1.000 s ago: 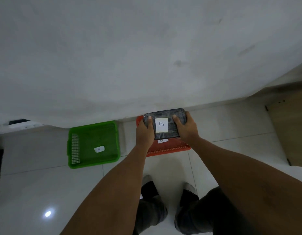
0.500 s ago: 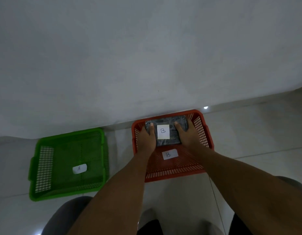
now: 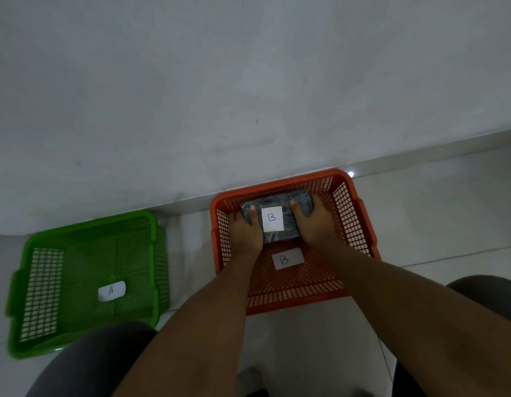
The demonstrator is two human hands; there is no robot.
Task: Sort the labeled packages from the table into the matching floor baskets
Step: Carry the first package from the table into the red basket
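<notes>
The dark wrapped package (image 3: 277, 217) sits low in the far half of the orange basket (image 3: 360, 222), long axis running left to right, its white "B" label (image 3: 272, 218) facing up. The left hand (image 3: 245, 232) grasps its left end and the right hand (image 3: 313, 222) its right end, thumbs on top. The green basket (image 3: 42, 282), marked "A", stands to the left on the floor, apart from the orange one.
</notes>
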